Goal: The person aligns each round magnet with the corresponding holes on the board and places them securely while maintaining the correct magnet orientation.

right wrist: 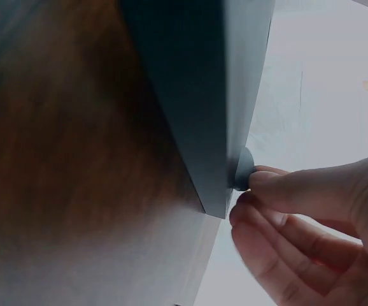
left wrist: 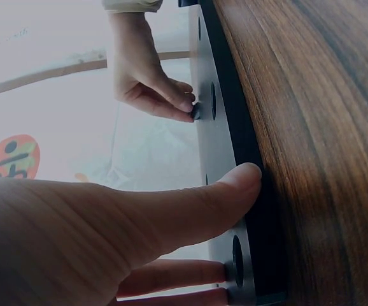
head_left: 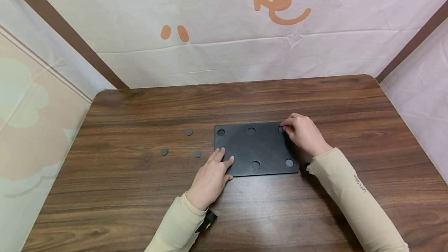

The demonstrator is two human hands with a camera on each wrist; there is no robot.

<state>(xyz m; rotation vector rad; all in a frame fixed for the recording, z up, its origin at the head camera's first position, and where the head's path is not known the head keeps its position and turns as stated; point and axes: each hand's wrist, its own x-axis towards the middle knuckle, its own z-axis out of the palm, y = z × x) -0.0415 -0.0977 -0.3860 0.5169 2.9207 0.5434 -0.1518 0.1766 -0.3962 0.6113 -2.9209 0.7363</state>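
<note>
Nearest my head camera are the left sleeve (head_left: pixel 176 223) and the right sleeve (head_left: pixel 353 197), both cream, reaching in from the bottom edge. I see a black plate (head_left: pixel 241 149) lying flat on the brown wood-grain table (head_left: pixel 140 205), its long axis running left to right, the right end canted very slightly away from me. On my left, the left grip (head_left: pixel 210 180) has its fingers apart and straight, resting on the plate's near-left corner, thumb on the near edge. On my right, the right grip (head_left: pixel 302 133) is together, thumb and finger clamped on a small dark disc (right wrist: pixel 244 169) at the far-right recess; my right wrist feed shows it tilted against the plate's face. A seated disc (head_left: pixel 289 163) fills the near-right recess. Three loose discs (head_left: pixel 189 132) lie flat, well apart, left of the plate. Small dark lettering on the right sleeve runs along the forearm, upside down to me, apparently "LetsSlim".
</note>
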